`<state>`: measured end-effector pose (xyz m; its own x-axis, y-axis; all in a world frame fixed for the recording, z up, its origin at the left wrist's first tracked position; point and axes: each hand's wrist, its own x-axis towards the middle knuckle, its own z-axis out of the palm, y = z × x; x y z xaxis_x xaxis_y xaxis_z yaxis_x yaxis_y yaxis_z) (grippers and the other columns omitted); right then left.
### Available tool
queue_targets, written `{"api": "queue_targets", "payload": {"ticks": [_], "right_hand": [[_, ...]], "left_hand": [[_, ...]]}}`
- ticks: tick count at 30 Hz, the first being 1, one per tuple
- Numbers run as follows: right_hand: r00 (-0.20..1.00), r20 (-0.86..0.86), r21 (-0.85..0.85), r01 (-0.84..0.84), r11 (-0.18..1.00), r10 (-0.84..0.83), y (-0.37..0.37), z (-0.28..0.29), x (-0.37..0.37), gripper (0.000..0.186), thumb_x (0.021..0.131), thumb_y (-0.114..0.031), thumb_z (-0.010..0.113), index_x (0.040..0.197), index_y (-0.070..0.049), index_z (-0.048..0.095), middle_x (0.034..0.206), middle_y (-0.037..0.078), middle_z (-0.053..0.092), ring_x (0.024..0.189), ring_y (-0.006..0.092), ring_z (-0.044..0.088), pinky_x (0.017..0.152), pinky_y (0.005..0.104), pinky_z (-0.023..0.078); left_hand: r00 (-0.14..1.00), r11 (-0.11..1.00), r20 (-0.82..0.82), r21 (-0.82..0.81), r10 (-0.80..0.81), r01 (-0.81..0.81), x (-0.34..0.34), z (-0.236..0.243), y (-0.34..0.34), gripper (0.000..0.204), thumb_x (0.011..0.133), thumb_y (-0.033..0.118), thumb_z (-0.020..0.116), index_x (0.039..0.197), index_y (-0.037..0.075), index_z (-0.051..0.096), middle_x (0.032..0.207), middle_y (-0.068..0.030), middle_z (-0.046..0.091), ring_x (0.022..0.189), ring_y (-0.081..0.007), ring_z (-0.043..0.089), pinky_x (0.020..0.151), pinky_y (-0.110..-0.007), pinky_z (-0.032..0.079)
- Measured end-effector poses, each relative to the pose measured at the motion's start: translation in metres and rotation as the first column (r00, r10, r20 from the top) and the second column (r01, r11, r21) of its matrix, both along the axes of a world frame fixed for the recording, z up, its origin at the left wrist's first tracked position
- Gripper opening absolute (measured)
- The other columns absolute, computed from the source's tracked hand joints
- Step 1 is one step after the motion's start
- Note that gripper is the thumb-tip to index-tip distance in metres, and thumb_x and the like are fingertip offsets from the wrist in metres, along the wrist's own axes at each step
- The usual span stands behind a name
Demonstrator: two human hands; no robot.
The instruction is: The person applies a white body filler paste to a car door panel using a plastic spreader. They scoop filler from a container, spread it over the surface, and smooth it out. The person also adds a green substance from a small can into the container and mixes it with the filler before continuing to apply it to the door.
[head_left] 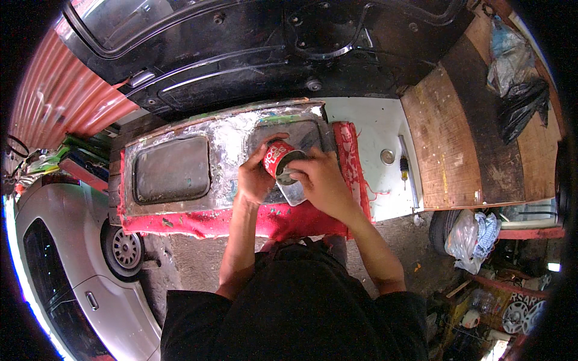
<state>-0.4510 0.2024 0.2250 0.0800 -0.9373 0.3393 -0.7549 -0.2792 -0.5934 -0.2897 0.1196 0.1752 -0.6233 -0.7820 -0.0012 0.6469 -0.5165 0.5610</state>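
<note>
My left hand (256,174) is wrapped round a red can (277,153) with white lettering, tilted so its open end faces my right. My right hand (322,180) is closed at that opening, pinching a small grey piece (291,174) whose shape is partly hidden by fingers and can. Beneath both hands lies a paint-smeared metal panel (229,138) with rounded recesses, on a red cloth (211,222). A pale flat piece (292,195) shows just below the can, partly covered.
A round lid (387,157), a screwdriver (404,168) and a metal bar (411,186) lie on a white board (382,117) at right. A black vehicle panel (253,42) spans the back. A silver car (72,253) stands left. Bags (466,240) and clutter are lower right.
</note>
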Motion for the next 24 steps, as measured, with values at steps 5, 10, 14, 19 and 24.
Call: {"api": "queue_targets", "payload": {"ticks": [5, 10, 14, 19, 24], "right_hand": [[0.964, 0.266, 0.126, -0.016, 0.992, -0.018, -0.004, -0.005, -0.014, 0.02, 0.086, -0.014, 0.069, 0.104, -0.007, 0.074, 0.094, 0.021, 0.065, 0.093, 0.0389, 0.059, 0.087, 0.0508, 0.04], [0.986, -0.033, -0.079, 0.161, 0.984, -0.164, 0.004, 0.014, 0.004, 0.021, 0.081, -0.012, 0.072, 0.101, -0.008, 0.073, 0.09, 0.014, 0.068, 0.09, 0.0316, 0.058, 0.083, 0.0457, 0.039], [0.948, -0.282, -0.122, 0.119, 0.985, -0.149, 0.006, 0.004, 0.019, 0.022, 0.077, -0.009, 0.072, 0.099, -0.009, 0.072, 0.089, 0.009, 0.071, 0.088, 0.0284, 0.056, 0.08, 0.0435, 0.037], [0.981, -0.097, -0.163, 0.151, 0.975, -0.168, 0.006, 0.002, 0.019, 0.018, 0.08, -0.008, 0.072, 0.098, -0.005, 0.071, 0.093, 0.012, 0.073, 0.087, 0.0321, 0.058, 0.079, 0.0457, 0.041], [0.962, 0.156, -0.209, 0.255, 0.944, -0.225, 0.003, 0.004, 0.017, 0.024, 0.079, -0.007, 0.076, 0.101, -0.001, 0.071, 0.094, 0.016, 0.071, 0.083, 0.0359, 0.069, 0.073, 0.0427, 0.053]], "left_hand": [[1.0, 0.999, -0.017, 0.033, 0.012, -0.011, -0.003, 0.002, 0.003, 0.049, 0.104, 0.031, 0.048, 0.139, -0.004, 0.049, 0.122, -0.0175, 0.064, 0.113, -0.0266, 0.064, 0.102, -0.038, 0.049], [0.999, 1.0, 0.031, 0.007, 0.023, -0.023, -0.001, -0.001, 0.003, 0.052, 0.103, 0.033, 0.046, 0.143, -0.001, 0.046, 0.126, -0.0178, 0.063, 0.118, -0.0295, 0.061, 0.105, -0.041, 0.046], [0.999, 1.0, 0.033, -0.011, -0.014, 0.015, -0.002, -0.007, 0.004, 0.052, 0.104, 0.033, 0.046, 0.142, -0.001, 0.046, 0.126, -0.0176, 0.063, 0.118, -0.0298, 0.06, 0.105, -0.042, 0.046], [0.999, 0.998, -0.008, -0.021, 0.05, -0.051, 0.0, -0.002, 0.003, 0.051, 0.103, 0.034, 0.048, 0.14, -0.001, 0.048, 0.125, -0.0173, 0.062, 0.117, -0.028, 0.061, 0.105, -0.04, 0.047], [0.99, 0.988, 0.006, -0.064, 0.138, -0.138, 0.002, 0.005, 0.004, 0.05, 0.102, 0.033, 0.051, 0.138, -0.002, 0.05, 0.124, -0.0148, 0.062, 0.116, -0.0242, 0.061, 0.104, -0.037, 0.047]]}}
